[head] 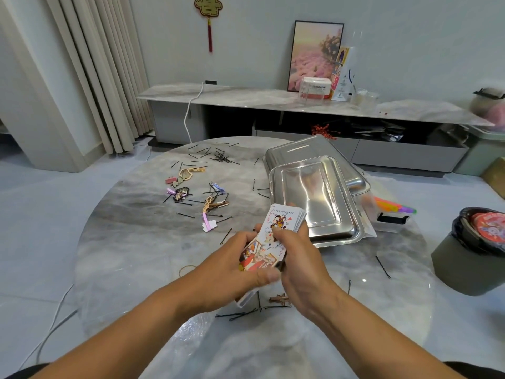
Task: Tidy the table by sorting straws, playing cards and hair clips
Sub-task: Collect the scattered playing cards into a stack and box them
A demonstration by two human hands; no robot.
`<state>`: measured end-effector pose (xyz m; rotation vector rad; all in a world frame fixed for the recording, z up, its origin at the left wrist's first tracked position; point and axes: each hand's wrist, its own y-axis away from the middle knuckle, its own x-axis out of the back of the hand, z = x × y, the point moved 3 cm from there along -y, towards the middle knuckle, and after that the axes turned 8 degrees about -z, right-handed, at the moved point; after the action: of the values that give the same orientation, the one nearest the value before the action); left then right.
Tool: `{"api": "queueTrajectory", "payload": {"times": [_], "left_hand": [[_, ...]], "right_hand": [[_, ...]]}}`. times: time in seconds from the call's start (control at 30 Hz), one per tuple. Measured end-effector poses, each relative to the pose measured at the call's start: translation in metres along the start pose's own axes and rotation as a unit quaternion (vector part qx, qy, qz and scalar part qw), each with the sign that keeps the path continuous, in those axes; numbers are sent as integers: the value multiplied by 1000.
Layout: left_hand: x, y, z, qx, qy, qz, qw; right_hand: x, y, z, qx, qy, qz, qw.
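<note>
Both hands (273, 258) gripping card deck (284, 222), two steel trays (328, 198) beside

My one wide-angle head camera looks forward and down, close over the round grey marbled surface (131, 242), the grey wall cabinet (246, 98) at twelve o'clock.

I stood in a home's living room: curtains (90, 77), a low TV cabinet (273, 105), a framed picture (314, 53), a red wall charm (209, 12).
</note>
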<state>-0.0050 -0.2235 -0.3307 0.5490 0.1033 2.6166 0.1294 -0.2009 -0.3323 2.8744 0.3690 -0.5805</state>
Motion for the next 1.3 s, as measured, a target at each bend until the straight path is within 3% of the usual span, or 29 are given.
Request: {"api": "queueTrajectory", "payload": {"times": [0.17,0.23,0.4,0.77,0.93,1.3], "left_hand": [[-5,1,2,6,-46,3,999],[-1,1,2,11,-11,8,1000],[-4,2,8,-14,73,-70,995],[-6,-1,6,-8,150,-127,981],[-5,-1,9,-18,154,-128,980],[-6,0,8,6,137,-118,984]], "right_hand": [[-8,7,11,-34,-26,-41,998],[-10,6,13,-25,-20,-52,998],[-11,4,7,4,-9,-75,997],[-4,2,6,1,-56,-12,998],[-5,2,0,43,-57,-40,997],[-8,7,-4,143,116,-26,983]]}}
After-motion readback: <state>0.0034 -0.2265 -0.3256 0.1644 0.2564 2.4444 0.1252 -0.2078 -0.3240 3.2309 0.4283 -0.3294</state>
